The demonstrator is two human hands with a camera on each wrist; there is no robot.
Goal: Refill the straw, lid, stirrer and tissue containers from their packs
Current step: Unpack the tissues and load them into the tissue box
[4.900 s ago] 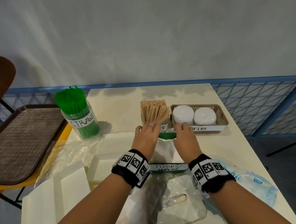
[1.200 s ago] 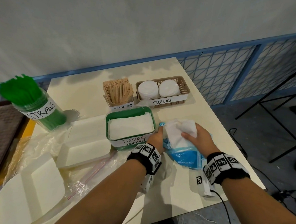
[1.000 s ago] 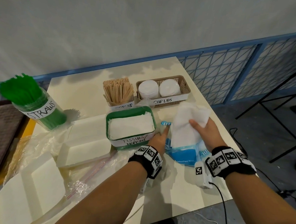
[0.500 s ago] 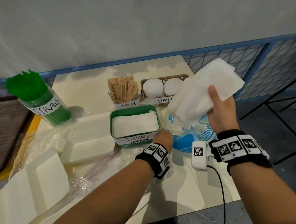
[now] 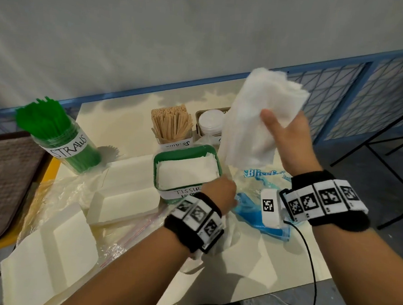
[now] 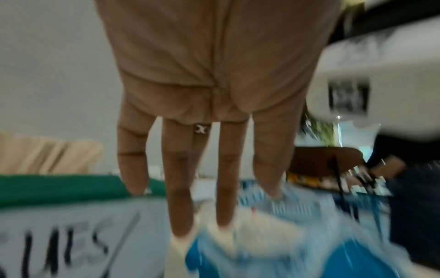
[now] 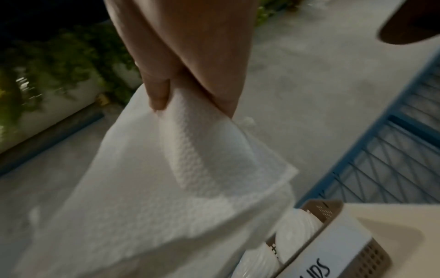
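My right hand (image 5: 280, 124) grips a thick stack of white tissues (image 5: 256, 122) in the air, above the gap between the green tissue container (image 5: 184, 151) and the blue tissue pack (image 5: 258, 210). In the right wrist view the thumb and fingers (image 7: 157, 97) pinch the tissues (image 7: 178, 178) at their top edge. My left hand (image 5: 222, 189) rests on the pack's near left corner. Its straight fingers (image 6: 181, 188) press down on the pack (image 6: 262, 254). The container holds a flat layer of tissues. The straw jar (image 5: 62, 134), the stirrers (image 5: 171, 122) and the lid basket (image 5: 209, 122) stand behind, and the tissues hide part of the basket.
White foam trays (image 5: 125, 190) and crumpled clear bags (image 5: 59, 190) cover the table's left half. A brown serving tray (image 5: 5, 182) lies off the left edge. The table's right edge is close to the pack, with a blue railing (image 5: 364, 96) beyond. A black cable (image 5: 311, 265) trails from my right wrist.
My right hand has pulled the tissue stack out of the pack and raised it well above the table. My left hand has stayed pressing on the pack.
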